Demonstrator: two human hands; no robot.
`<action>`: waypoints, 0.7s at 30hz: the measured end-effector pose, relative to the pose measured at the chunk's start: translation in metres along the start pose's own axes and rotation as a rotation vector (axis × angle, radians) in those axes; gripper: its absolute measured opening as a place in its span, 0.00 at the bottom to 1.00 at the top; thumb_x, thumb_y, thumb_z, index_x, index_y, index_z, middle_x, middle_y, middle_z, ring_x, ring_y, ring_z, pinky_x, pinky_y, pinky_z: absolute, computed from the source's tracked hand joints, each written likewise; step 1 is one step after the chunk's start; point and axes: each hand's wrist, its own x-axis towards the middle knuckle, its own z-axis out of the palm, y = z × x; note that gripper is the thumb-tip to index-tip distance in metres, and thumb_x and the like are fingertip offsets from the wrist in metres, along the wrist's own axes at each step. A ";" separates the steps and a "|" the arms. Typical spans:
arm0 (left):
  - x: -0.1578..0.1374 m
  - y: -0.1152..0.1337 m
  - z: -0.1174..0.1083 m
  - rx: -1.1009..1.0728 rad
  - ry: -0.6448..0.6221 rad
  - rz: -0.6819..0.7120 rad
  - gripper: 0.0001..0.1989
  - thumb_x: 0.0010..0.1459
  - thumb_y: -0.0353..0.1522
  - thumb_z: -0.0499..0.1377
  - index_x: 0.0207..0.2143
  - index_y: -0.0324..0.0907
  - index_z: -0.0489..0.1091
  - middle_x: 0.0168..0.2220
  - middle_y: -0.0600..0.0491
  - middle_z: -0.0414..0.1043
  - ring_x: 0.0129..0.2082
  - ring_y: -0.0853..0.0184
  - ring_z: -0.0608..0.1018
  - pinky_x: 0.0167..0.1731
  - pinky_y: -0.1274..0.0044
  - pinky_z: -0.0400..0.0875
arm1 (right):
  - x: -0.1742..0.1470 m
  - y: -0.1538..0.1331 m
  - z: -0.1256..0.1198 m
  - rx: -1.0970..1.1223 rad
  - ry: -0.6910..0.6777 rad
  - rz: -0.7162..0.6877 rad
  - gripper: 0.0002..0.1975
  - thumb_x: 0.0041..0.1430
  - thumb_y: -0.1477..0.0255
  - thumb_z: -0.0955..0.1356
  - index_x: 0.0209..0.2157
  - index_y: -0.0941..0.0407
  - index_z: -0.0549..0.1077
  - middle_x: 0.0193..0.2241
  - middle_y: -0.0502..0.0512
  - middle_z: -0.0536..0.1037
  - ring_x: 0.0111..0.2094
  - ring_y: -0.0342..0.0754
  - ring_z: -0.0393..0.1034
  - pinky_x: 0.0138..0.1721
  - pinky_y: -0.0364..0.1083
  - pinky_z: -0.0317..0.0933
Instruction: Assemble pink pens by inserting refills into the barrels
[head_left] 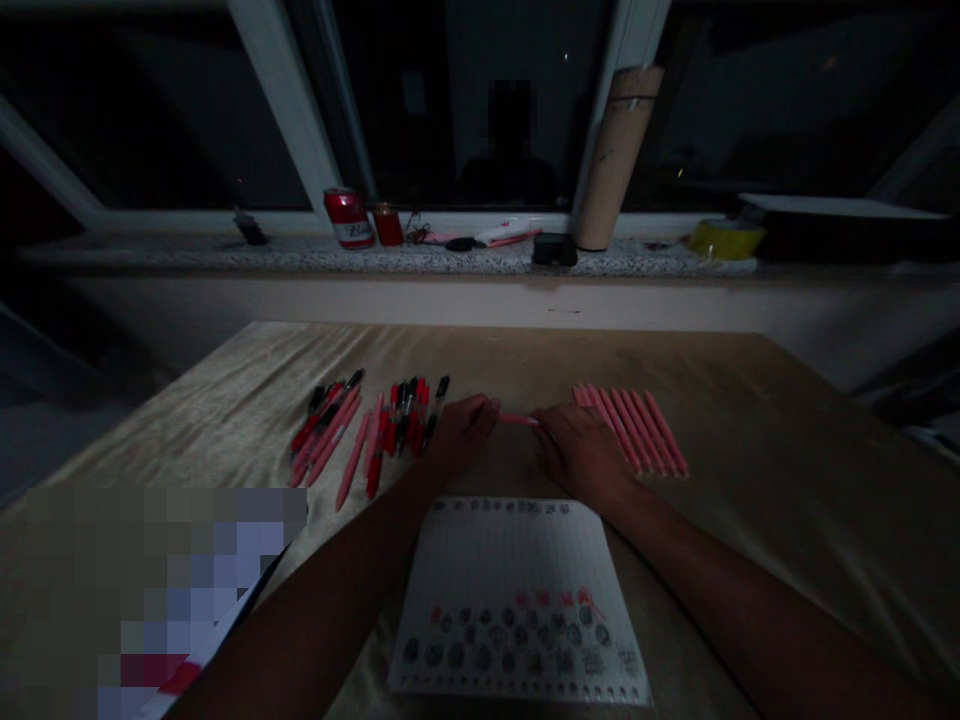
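Note:
A pink pen (pixel 516 420) is held level between my two hands, above the table just beyond the notepad. My left hand (pixel 463 428) pinches its left end. The fingers of my right hand (pixel 581 445) are closed at its other end, with the back of the hand turned up. Right of that hand lies a neat row of several pink pens (pixel 651 432), side by side. Left of my left hand, red, black and pink pens (pixel 401 415) lie loosely together. Farther left is another loose group of pens (pixel 326 430).
A spiral notepad (pixel 510 560) with black and red marks lies between my forearms. On the windowsill (pixel 465 258) stand a red can (pixel 349 218), a small red jar (pixel 388 224), a tall cylinder (pixel 616 160) and a yellow tape roll (pixel 726 240). A blurred-out patch covers the lower left.

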 end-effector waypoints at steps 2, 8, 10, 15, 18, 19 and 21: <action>0.000 -0.001 0.000 0.032 -0.006 -0.004 0.23 0.62 0.44 0.42 0.21 0.40 0.59 0.18 0.58 0.57 0.21 0.72 0.63 0.23 0.79 0.56 | -0.001 0.000 0.001 0.010 0.012 -0.007 0.12 0.63 0.70 0.59 0.43 0.57 0.71 0.36 0.59 0.75 0.39 0.52 0.65 0.41 0.49 0.54; 0.000 0.000 0.000 0.084 -0.005 -0.008 0.25 0.62 0.45 0.39 0.19 0.41 0.57 0.17 0.58 0.57 0.19 0.72 0.63 0.22 0.79 0.55 | -0.001 -0.001 0.000 0.042 0.056 -0.014 0.12 0.63 0.70 0.59 0.42 0.57 0.71 0.36 0.59 0.74 0.39 0.52 0.65 0.43 0.50 0.53; 0.001 0.000 0.000 0.113 -0.001 -0.021 0.27 0.62 0.45 0.38 0.17 0.41 0.56 0.15 0.58 0.56 0.18 0.72 0.63 0.21 0.78 0.55 | -0.001 -0.002 -0.002 0.043 0.065 -0.018 0.12 0.63 0.70 0.59 0.42 0.57 0.71 0.36 0.59 0.74 0.39 0.52 0.65 0.43 0.50 0.53; 0.001 0.002 0.001 0.122 -0.014 -0.035 0.29 0.63 0.44 0.38 0.14 0.40 0.57 0.13 0.57 0.58 0.17 0.72 0.65 0.21 0.78 0.56 | -0.002 -0.001 -0.002 0.033 0.087 -0.019 0.12 0.63 0.70 0.59 0.42 0.57 0.71 0.37 0.58 0.75 0.40 0.52 0.64 0.44 0.51 0.52; 0.000 0.003 0.000 0.093 -0.021 -0.042 0.29 0.63 0.44 0.38 0.14 0.40 0.58 0.13 0.57 0.58 0.16 0.72 0.65 0.22 0.78 0.57 | -0.002 -0.002 -0.002 0.025 0.072 -0.012 0.12 0.63 0.70 0.60 0.42 0.57 0.71 0.37 0.58 0.75 0.40 0.52 0.64 0.45 0.51 0.52; 0.000 0.003 0.000 0.090 -0.018 -0.042 0.29 0.63 0.44 0.38 0.14 0.40 0.58 0.13 0.57 0.58 0.16 0.72 0.65 0.22 0.78 0.57 | -0.001 -0.002 -0.003 0.022 0.064 -0.009 0.12 0.63 0.70 0.60 0.42 0.57 0.71 0.37 0.58 0.75 0.41 0.52 0.64 0.45 0.51 0.52; 0.000 0.003 0.000 0.097 -0.014 -0.037 0.29 0.63 0.44 0.39 0.14 0.40 0.58 0.13 0.58 0.58 0.16 0.72 0.65 0.22 0.78 0.56 | -0.001 -0.003 -0.003 0.016 0.043 -0.006 0.12 0.63 0.70 0.60 0.43 0.57 0.71 0.38 0.58 0.75 0.42 0.52 0.64 0.46 0.51 0.51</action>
